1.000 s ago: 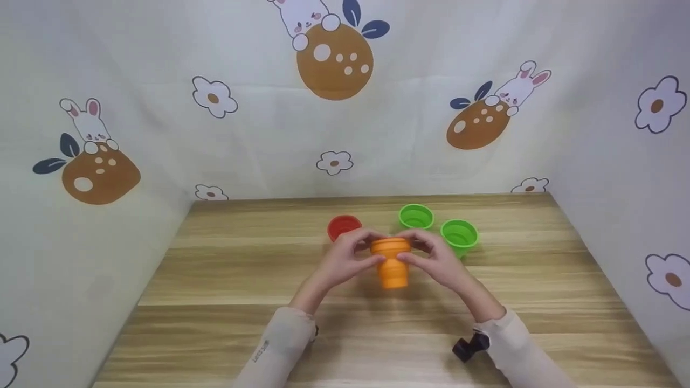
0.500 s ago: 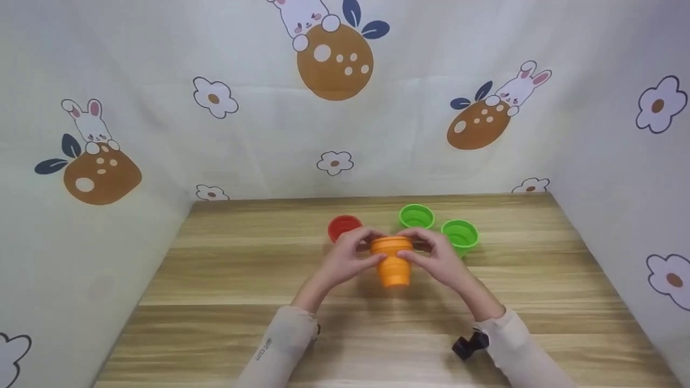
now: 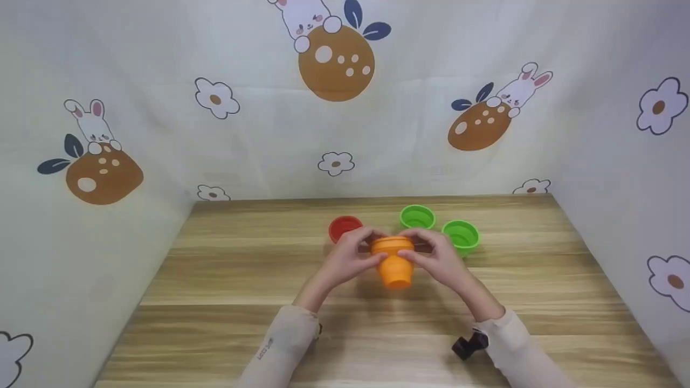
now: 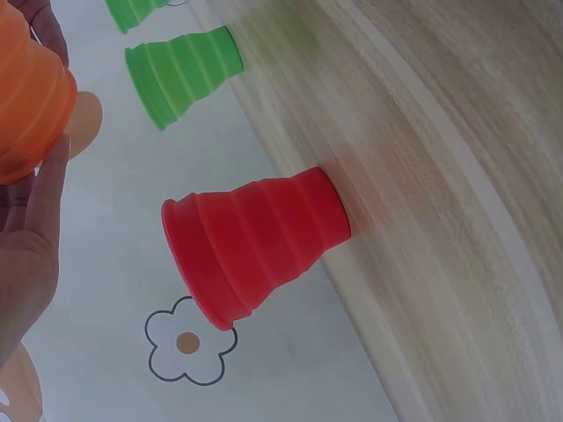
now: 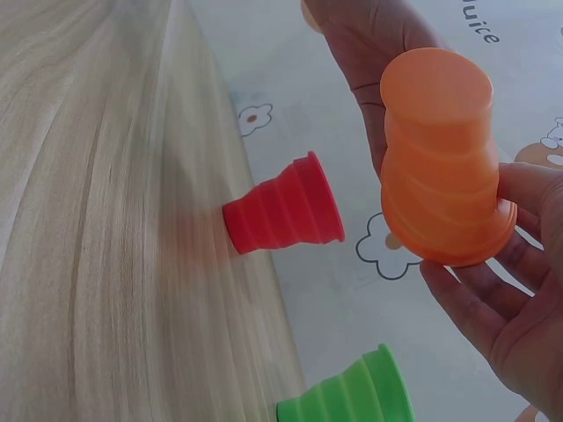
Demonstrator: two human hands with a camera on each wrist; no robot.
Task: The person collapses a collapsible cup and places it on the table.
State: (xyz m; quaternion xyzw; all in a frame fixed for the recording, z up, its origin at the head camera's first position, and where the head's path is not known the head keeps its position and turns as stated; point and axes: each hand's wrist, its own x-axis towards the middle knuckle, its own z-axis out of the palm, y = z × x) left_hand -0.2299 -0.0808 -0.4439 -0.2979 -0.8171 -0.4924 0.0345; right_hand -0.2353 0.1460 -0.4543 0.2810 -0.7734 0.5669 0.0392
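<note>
Together, the left hand (image 3: pixel 345 260) and the right hand (image 3: pixel 443 264) hold an orange ribbed cup (image 3: pixel 396 269) between them, each gripping its own side near the wide rim, with the thumb on the near face and the fingers reaching around toward the far side. The cup is lifted off the wood-grain tabletop (image 3: pixel 232 269) and tilted, its narrow base pointing down and toward the person's side of the hands. Just beyond the left hand, and partly hidden by it in the head view, a red ribbed cup (image 4: pixel 255 242) stands upright on the tabletop, mouth up. Past the fingers of the right hand stands one green ribbed cup (image 3: pixel 418 217), also upright; a second green cup (image 3: pixel 461 236) stands nearer, just beyond the right hand and to its right. Behind the left hand, a pale sleeve (image 3: pixel 285 337) covers the forearm; behind the right hand, the other sleeve (image 3: pixel 515 345) has a black device (image 3: pixel 470 345) at its cuff. Farther out from both hands, beyond the cups, hangs a pale cloth (image 3: pixel 264 134) printed with rabbits, brown fruit and flowers.
</note>
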